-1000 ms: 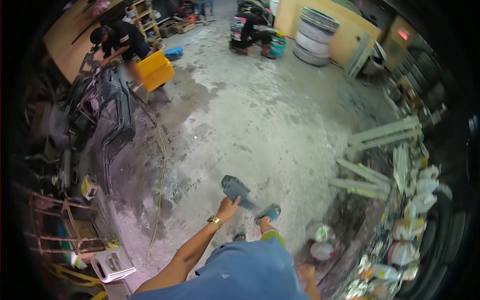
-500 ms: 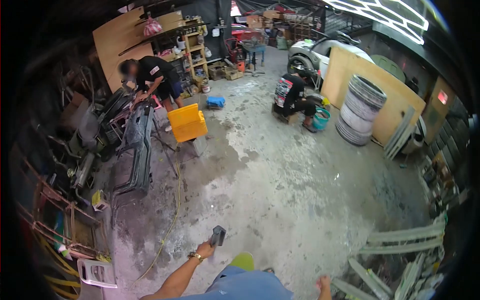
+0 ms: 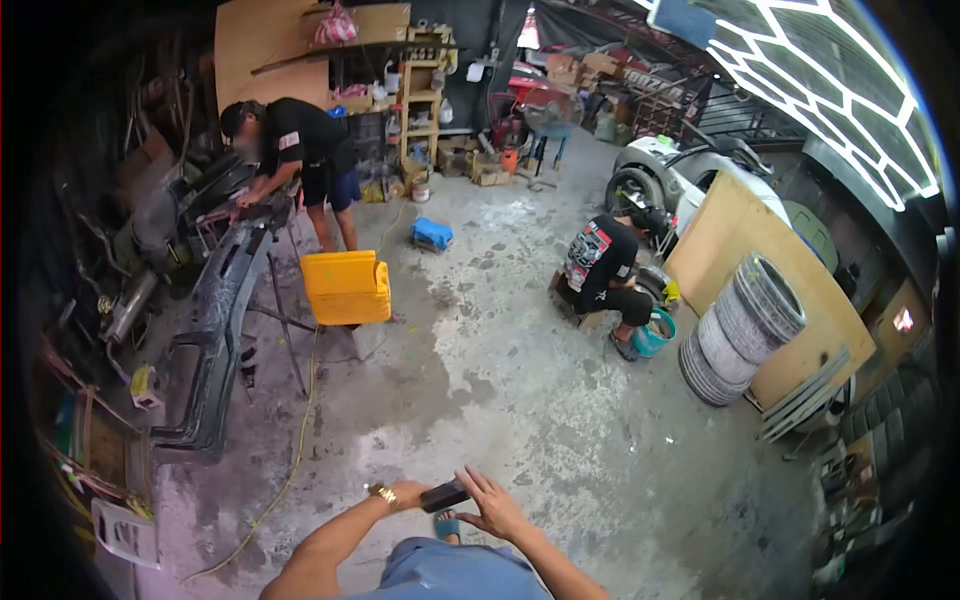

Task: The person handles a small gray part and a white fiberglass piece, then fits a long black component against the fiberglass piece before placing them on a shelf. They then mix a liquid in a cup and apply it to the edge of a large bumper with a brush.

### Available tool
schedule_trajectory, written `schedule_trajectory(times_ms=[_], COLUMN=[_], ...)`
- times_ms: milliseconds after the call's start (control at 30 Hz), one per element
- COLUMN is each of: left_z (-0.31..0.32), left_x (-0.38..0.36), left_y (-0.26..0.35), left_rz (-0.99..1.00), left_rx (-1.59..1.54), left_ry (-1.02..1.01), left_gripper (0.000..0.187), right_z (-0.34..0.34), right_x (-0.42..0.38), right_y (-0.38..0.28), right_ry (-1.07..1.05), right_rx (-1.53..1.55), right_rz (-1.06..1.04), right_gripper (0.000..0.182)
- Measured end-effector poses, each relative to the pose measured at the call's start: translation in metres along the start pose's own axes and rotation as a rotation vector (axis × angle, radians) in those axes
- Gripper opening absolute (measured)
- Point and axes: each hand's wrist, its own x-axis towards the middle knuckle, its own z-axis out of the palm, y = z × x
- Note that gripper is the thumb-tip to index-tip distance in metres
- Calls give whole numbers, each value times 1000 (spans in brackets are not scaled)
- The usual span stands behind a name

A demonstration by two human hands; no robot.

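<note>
A dark rectangular block (image 3: 444,496) is in my left hand (image 3: 408,495), whose wrist wears a gold watch (image 3: 384,495). Whether it is a sanding block or something else I cannot make out. My right hand (image 3: 495,508) is at the other end of the block, fingers stretched out and apart, close to or touching it. Both hands are in front of my blue shirt (image 3: 455,575), above the concrete floor. Below them shows one sandal (image 3: 447,524).
At left a person (image 3: 305,140) bends over a dark car bumper (image 3: 205,350) on a stand, near a yellow chair back (image 3: 347,288). Another person (image 3: 600,265) sits by a teal bucket (image 3: 655,335). Stacked tires (image 3: 742,330) stand right. A yellow cord (image 3: 290,475) crosses the floor.
My right hand has come in from the lower right to the block. My left hand has turned the block more level. The view has shifted, with both people now appearing lower.
</note>
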Motion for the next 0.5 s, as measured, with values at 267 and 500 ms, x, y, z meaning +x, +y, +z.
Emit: schedule_trajectory(times_ms=[267,500], left_z=[-170,-358], left_x=[222,393], left_y=[49,65], left_rz=[243,325], left_rx=[196,115], left_ry=[-30,80], left_gripper=[34,24], right_z=[-113,-223], right_x=[146,296], right_y=[156,301], right_ry=[-156,22], right_rx=[-72,-17], right_rz=[182,168], right_gripper=[58,18])
